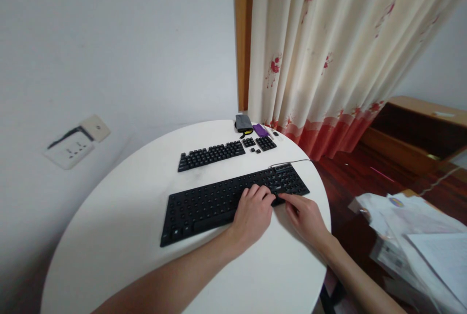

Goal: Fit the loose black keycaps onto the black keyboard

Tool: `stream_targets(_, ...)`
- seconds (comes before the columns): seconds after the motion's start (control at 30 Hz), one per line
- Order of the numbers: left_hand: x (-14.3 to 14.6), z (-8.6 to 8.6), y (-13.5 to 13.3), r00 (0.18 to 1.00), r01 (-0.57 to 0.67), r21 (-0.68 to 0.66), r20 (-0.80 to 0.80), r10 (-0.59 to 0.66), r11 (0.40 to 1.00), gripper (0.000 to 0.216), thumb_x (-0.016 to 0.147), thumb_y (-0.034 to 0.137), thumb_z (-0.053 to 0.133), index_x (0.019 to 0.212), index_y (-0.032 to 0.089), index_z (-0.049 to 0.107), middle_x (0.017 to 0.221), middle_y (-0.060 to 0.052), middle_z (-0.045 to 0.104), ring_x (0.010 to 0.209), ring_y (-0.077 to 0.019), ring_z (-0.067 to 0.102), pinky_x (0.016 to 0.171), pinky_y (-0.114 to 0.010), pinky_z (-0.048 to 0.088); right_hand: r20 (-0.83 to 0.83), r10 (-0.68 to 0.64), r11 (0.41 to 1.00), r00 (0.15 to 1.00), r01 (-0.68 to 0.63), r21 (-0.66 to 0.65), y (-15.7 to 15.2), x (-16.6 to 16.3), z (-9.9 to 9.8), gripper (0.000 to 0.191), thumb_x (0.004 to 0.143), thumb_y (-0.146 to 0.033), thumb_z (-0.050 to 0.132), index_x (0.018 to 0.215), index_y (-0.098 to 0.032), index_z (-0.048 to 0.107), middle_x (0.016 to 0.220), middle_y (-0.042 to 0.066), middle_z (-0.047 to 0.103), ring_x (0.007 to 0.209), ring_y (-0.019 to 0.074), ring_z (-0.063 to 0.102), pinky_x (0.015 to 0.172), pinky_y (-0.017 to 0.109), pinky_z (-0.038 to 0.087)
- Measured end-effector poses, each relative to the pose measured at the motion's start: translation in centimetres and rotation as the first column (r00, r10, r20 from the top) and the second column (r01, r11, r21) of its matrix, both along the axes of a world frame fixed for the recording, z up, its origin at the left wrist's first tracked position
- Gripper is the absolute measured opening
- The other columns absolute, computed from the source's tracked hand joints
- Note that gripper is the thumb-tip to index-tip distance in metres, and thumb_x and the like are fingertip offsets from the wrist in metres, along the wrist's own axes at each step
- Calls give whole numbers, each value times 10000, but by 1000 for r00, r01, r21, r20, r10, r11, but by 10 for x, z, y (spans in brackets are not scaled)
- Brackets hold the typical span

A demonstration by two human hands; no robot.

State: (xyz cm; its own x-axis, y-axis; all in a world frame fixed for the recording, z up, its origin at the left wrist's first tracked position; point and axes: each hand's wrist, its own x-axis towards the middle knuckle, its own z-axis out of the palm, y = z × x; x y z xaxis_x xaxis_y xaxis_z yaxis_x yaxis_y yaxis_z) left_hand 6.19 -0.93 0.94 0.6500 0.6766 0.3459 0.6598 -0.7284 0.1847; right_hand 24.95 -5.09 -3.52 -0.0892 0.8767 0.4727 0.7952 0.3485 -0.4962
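Observation:
A black keyboard frame [204, 207] with its keycaps taken off lies across the round white table [120, 236]. My left hand [253, 214] rests on its right part with the fingers curled down onto the board. My right hand [304, 216] lies on the table at the keyboard's front right edge, with its fingertips pressed together against that edge. Whether either hand holds anything is hidden. Behind the keyboard, the removed black keycaps [211, 154] sit laid out in rows, with smaller groups of keycaps [265, 143] to their right.
A grey pouch [243, 123] and a purple tool [260, 130] lie at the table's far edge. The keyboard's cable [292, 162] runs off to the right. A floral curtain [328, 61] hangs behind; papers [412, 236] are piled at right. A wall socket [75, 148] is at left.

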Motion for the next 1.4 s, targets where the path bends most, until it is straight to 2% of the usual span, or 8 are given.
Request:
stream_targets(0.3,-1,-2,2,1000,21,-17,-4,-21,1000,219,888,115,549,1049,215,657,1028,-44,627,998,-229,515,838,-394,413,-21,-44,999,999,44,-20,-1,0,0,260,914,-155,447,1038,-196,673,975,64,740,838,204,702,765,320,538)
stream_targets(0.57,-1,2,2,990,35,-36,134,-30,999,237,921,131,512,1106,215,633,1080,-35,652,1033,-198,543,893,-364,430,-57,-17,1000,998,17,-16,-2,0,1,260,900,-144,449,1017,-203,674,959,51,741,828,197,700,762,319,537)
stream_targets(0.7,-8,13,25,978,-49,-32,201,54,998,209,907,158,554,1082,210,657,1097,-17,679,1036,-191,550,929,-353,426,-91,-11,1000,996,12,14,-2,0,-1,254,907,-156,449,1017,-203,674,964,58,741,830,201,700,747,317,539)
stream_targets(0.83,-19,27,75,958,-207,-5,204,204,978,215,898,234,599,1090,212,694,1086,-26,714,1022,-225,550,915,-369,421,-136,-88,994,987,96,58,5,0,9,218,922,-220,482,1017,-196,677,875,54,724,714,184,665,672,302,525)
stream_targets(0.93,-21,35,117,943,-302,16,151,296,953,227,888,287,627,1088,235,720,1110,-30,719,1011,-255,543,894,-396,401,-53,-116,989,992,120,86,30,2,30,212,921,-239,505,1025,-202,686,823,43,683,719,182,630,680,306,502)
stream_targets(1.1,-2,36,168,937,-349,16,16,349,937,232,903,311,615,1092,250,736,1084,-65,725,1068,-284,508,916,-415,356,248,-128,990,960,107,95,113,3,61,206,904,-221,567,1044,-217,719,1022,80,647,967,239,575,835,350,476)
stream_targets(1.23,16,26,189,924,-379,-9,-64,378,925,228,905,343,618,1044,228,757,1026,-103,723,1086,-288,491,935,-417,340,472,-69,996,879,84,-11,176,0,64,237,863,-221,649,1084,-199,734,1118,126,601,1076,286,505,897,378,439)
stream_targets(1.4,22,14,203,933,-352,-15,-86,349,936,223,886,343,635,1032,232,762,1023,-105,708,1091,-290,495,938,-411,358,516,-15,997,856,54,-61,208,-7,55,211,857,-222,654,1036,-174,755,1150,161,580,1103,315,476,871,385,420)
